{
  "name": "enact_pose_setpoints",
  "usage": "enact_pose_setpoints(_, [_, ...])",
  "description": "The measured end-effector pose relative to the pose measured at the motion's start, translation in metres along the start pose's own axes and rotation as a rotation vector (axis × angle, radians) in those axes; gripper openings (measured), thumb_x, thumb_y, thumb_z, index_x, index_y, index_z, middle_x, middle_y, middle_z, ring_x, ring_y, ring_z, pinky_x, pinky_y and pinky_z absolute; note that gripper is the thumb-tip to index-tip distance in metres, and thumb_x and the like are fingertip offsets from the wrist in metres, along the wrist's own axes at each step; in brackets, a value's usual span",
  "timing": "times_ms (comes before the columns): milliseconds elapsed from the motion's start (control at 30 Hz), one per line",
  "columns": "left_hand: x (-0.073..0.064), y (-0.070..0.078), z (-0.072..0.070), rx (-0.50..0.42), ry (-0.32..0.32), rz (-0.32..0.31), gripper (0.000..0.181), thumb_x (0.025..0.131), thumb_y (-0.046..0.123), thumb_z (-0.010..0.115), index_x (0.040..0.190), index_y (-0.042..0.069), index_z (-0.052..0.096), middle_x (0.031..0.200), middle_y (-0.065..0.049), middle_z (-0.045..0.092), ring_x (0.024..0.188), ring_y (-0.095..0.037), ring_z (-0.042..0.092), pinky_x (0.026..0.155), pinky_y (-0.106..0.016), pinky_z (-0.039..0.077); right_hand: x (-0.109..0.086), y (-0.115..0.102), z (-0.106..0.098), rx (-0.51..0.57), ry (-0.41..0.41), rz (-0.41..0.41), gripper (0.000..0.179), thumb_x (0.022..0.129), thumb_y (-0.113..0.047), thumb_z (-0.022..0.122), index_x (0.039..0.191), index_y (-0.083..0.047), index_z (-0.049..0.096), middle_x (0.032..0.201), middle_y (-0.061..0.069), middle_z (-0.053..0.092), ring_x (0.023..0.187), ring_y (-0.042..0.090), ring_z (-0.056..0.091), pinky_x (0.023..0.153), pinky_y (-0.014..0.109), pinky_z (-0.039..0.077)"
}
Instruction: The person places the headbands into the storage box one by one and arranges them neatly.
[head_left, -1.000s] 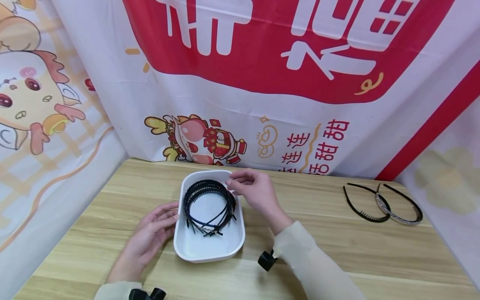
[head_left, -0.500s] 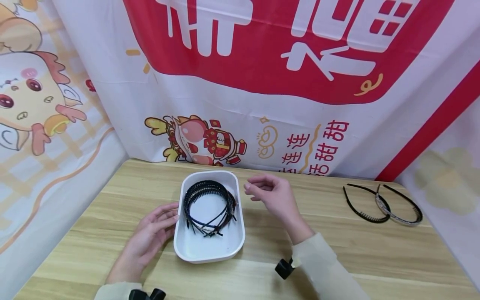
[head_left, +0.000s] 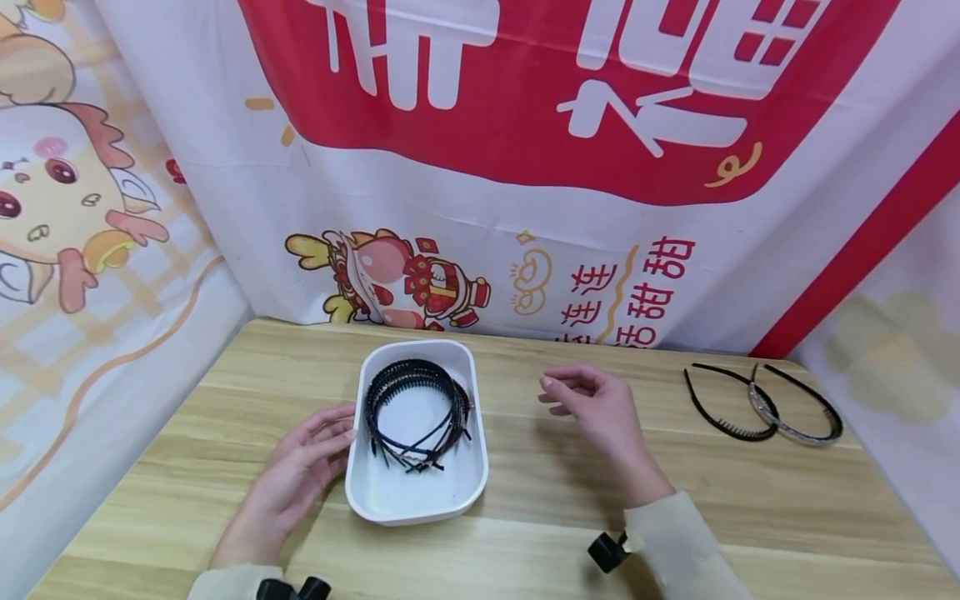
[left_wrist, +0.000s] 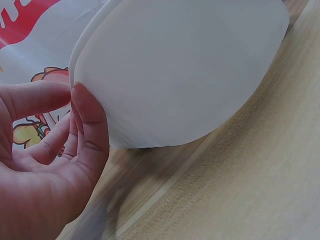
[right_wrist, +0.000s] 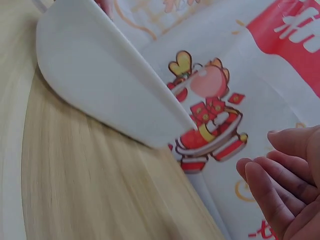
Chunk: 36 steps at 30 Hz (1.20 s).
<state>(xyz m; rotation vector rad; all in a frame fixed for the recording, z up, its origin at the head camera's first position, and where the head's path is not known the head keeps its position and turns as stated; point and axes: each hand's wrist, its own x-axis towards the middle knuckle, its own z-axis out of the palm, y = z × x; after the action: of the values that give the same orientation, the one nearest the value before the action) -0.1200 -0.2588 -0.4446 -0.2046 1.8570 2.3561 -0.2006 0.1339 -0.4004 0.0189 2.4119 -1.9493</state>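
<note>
In the head view a white plastic tub stands on the table, with several black headbands stacked in a ring inside it. My left hand rests beside the tub, its thumb and fingertips at the left rim. From the left wrist, the fingers are seen bent lightly against the tub's outer wall. My right hand hovers to the right of the tub, fingers loosely curled and nothing in them. In the right wrist view its fingers and thumb are apart.
Two more headbands lie overlapping at the table's right end: a black toothed one and one with a glittery silver band. A printed cloth hangs along the back edge of the wooden table.
My right hand has come away from the tub's upper right rim and moved right. The left hand, the tub and the headbands have stayed put.
</note>
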Motion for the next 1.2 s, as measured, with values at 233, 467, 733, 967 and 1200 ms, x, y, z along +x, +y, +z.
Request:
enact_pose_setpoints(233, [0.0, 0.0, 0.0, 0.002, -0.003, 0.0, 0.034, 0.105, 0.001, 0.06, 0.132, 0.021, 0.063, 0.12, 0.007, 0.074, 0.111, -0.01, 0.07, 0.098, -0.028, 0.06, -0.002, 0.016, -0.023, 0.007, 0.042, 0.034, 0.033, 0.098, -0.025, 0.082, 0.122, -0.004, 0.076, 0.112, 0.012, 0.081, 0.091, 0.016, 0.08, 0.084, 0.04, 0.068])
enact_pose_setpoints(467, [-0.001, -0.001, 0.0, 0.001, -0.01, 0.013, 0.034, 0.105, 0.0, 0.059, 0.13, 0.022, 0.064, 0.119, 0.008, 0.074, 0.11, -0.009, 0.07, 0.097, -0.028, 0.06, -0.004, 0.028, -0.043, -0.003, 0.053, 0.062, 0.037, 0.099, -0.026, 0.08, 0.128, -0.004, 0.073, 0.114, 0.009, 0.08, 0.092, 0.013, 0.08, 0.087, 0.037, 0.068])
enact_pose_setpoints(733, [0.0, -0.001, 0.001, 0.006, -0.012, 0.012, 0.034, 0.105, 0.0, 0.059, 0.131, 0.021, 0.063, 0.119, 0.008, 0.074, 0.111, -0.009, 0.07, 0.098, -0.028, 0.06, -0.006, 0.033, -0.063, -0.036, 0.112, 0.07, 0.037, 0.1, -0.027, 0.08, 0.128, -0.004, 0.073, 0.11, 0.004, 0.082, 0.09, 0.009, 0.079, 0.087, 0.031, 0.067])
enact_pose_setpoints(967, [0.0, 0.0, 0.002, 0.003, -0.003, 0.003, 0.034, 0.105, 0.0, 0.059, 0.13, 0.022, 0.064, 0.118, 0.008, 0.074, 0.111, -0.009, 0.07, 0.098, -0.028, 0.06, -0.008, 0.041, -0.081, -0.03, 0.177, 0.106, 0.039, 0.099, -0.028, 0.081, 0.128, -0.003, 0.073, 0.102, -0.002, 0.083, 0.088, 0.008, 0.08, 0.084, 0.024, 0.065])
enact_pose_setpoints(1200, [-0.001, -0.001, 0.001, -0.009, -0.003, 0.009, 0.034, 0.105, 0.0, 0.059, 0.128, 0.024, 0.066, 0.117, 0.008, 0.074, 0.11, -0.009, 0.07, 0.098, -0.028, 0.06, -0.008, 0.047, -0.095, -0.009, 0.234, 0.126, 0.039, 0.099, -0.027, 0.08, 0.129, -0.003, 0.072, 0.094, -0.013, 0.081, 0.086, 0.003, 0.079, 0.083, 0.023, 0.065])
